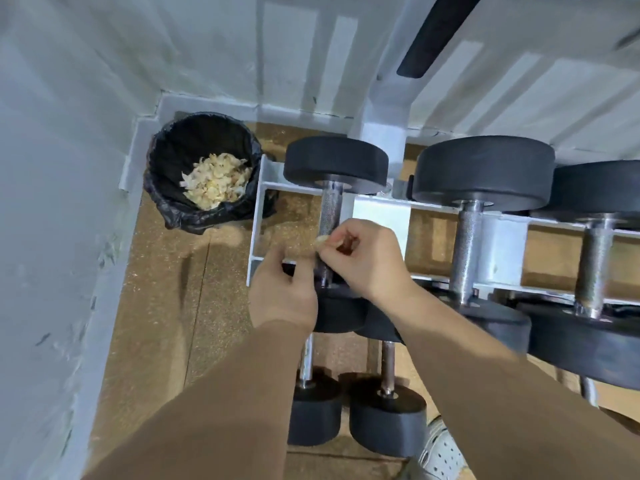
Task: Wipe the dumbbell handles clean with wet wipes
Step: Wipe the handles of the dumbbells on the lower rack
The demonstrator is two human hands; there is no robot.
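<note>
The leftmost dumbbell (330, 206) lies on the top tier of a white rack (256, 233), its knurled steel handle running toward me between black round heads. My right hand (360, 258) is curled beside the near part of that handle and pinches a small pale scrap, apparently a wipe (321, 240), against it. My left hand (282, 292) hovers just left of the handle with its fingers bent toward the scrap; whether it touches it I cannot tell. Two more dumbbells (467, 237) lie to the right on the same tier.
A black-lined bin (166, 202) holding several crumpled pale wipes stands in the corner left of the rack. Two smaller dumbbells (386, 410) rest on a lower tier under my arms. White walls close in the left and far sides. A white shoe (440, 452) shows at the bottom.
</note>
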